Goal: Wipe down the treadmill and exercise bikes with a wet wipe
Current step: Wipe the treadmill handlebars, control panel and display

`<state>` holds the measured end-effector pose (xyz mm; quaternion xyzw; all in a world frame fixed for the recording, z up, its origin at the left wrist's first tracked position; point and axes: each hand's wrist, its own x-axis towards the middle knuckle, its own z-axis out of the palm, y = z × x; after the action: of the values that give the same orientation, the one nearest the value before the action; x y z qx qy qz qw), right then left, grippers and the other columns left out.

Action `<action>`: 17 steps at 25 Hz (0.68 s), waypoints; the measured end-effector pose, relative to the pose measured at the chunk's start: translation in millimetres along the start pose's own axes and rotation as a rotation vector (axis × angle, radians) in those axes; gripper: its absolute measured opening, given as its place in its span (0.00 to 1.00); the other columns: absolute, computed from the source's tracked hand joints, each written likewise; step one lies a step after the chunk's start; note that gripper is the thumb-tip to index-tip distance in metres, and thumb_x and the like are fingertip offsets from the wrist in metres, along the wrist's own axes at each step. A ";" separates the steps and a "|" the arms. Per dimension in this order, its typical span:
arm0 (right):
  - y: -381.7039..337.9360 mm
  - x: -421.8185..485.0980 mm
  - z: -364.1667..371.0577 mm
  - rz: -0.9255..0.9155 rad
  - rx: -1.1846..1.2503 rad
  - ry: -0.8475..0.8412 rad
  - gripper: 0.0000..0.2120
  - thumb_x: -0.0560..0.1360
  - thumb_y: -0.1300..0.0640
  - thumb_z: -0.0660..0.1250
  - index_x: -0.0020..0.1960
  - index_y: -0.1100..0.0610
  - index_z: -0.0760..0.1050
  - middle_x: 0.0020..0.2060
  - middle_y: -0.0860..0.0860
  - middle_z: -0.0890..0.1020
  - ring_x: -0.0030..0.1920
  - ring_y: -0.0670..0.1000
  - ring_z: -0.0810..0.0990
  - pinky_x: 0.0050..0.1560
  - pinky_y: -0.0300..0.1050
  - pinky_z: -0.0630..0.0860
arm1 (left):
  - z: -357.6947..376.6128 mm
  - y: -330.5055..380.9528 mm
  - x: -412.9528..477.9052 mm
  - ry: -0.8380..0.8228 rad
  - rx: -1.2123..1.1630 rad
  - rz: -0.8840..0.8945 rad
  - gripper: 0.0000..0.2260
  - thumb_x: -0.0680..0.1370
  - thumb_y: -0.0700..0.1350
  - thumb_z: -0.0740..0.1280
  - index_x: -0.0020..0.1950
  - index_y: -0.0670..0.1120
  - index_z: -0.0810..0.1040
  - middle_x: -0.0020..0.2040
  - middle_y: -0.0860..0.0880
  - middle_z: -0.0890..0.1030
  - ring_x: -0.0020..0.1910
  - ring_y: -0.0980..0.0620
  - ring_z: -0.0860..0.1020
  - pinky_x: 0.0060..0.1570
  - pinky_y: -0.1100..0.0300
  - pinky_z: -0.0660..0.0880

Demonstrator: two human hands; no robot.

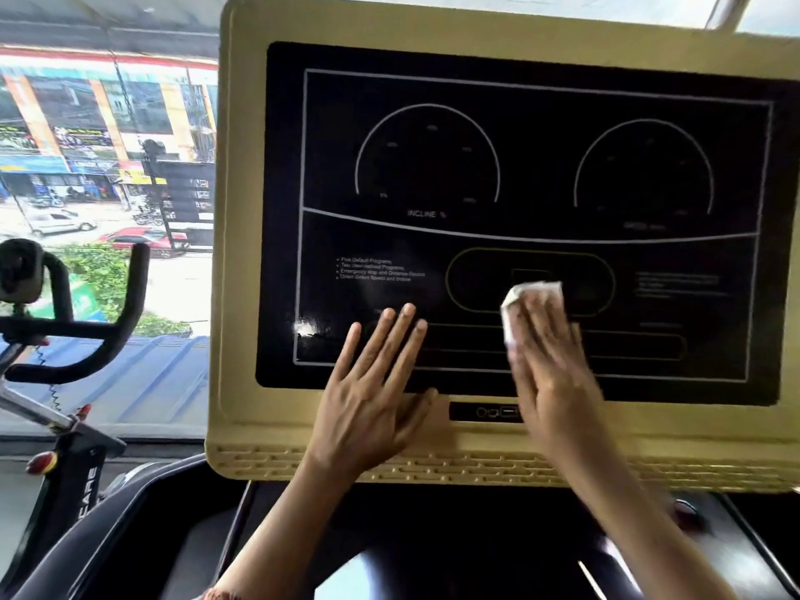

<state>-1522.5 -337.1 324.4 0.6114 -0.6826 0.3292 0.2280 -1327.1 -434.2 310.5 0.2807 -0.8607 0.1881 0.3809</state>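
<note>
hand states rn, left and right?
Left hand: open, straight fingers flat on the treadmill console.
Right hand: open, straight fingers pressing the wet wipe against the console; blurred.

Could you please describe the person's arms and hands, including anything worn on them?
Both forearms are bare. The left hand shows no glove, ring or watch. The right hand is gloveless too, but blurred, so rings cannot be told.
</note>
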 end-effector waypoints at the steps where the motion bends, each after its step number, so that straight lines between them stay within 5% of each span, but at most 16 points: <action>1: -1.6 -17.4 4.3 -0.075 0.016 -0.030 0.23 0.82 0.56 0.52 0.76 0.55 0.57 0.77 0.52 0.56 0.77 0.51 0.51 0.77 0.46 0.48 | 0.5 1.1 -1.0 0.003 0.013 -0.011 0.29 0.80 0.57 0.56 0.76 0.41 0.60 0.76 0.43 0.60 0.76 0.47 0.56 0.75 0.49 0.51; 4: 20.7 -47.0 -2.4 -0.239 -0.084 -0.056 0.23 0.81 0.55 0.53 0.75 0.53 0.58 0.75 0.51 0.62 0.76 0.51 0.57 0.75 0.51 0.55 | 1.4 2.8 -1.3 0.010 0.036 -0.018 0.29 0.80 0.57 0.55 0.75 0.41 0.61 0.76 0.43 0.60 0.76 0.48 0.56 0.75 0.49 0.51; 10: 14.0 34.8 -1.3 0.076 0.065 0.076 0.23 0.83 0.54 0.49 0.77 0.55 0.51 0.77 0.53 0.53 0.77 0.51 0.46 0.77 0.48 0.43 | 2.0 6.1 -1.1 0.023 0.045 -0.044 0.30 0.79 0.57 0.55 0.76 0.41 0.59 0.76 0.43 0.59 0.77 0.49 0.53 0.75 0.49 0.50; 15: 1.8 -3.6 6.7 -0.340 -0.039 -0.055 0.21 0.83 0.57 0.54 0.75 0.55 0.61 0.75 0.51 0.60 0.76 0.49 0.55 0.75 0.51 0.56 | 1.8 7.7 -1.4 0.045 0.038 -0.041 0.29 0.79 0.56 0.56 0.75 0.40 0.61 0.76 0.42 0.60 0.77 0.47 0.55 0.75 0.47 0.52; 17: 31.3 -13.1 -4.0 -0.237 -0.066 0.000 0.21 0.82 0.57 0.53 0.75 0.55 0.61 0.75 0.51 0.61 0.76 0.50 0.56 0.75 0.53 0.56 | 1.6 8.6 -2.1 0.058 0.022 -0.035 0.29 0.79 0.55 0.57 0.74 0.40 0.63 0.76 0.41 0.60 0.76 0.46 0.56 0.75 0.47 0.52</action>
<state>-1551.7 -324.1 312.4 0.6800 -0.6160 0.2772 0.2852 -1332.2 -427.8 306.9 0.2943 -0.8420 0.1989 0.4060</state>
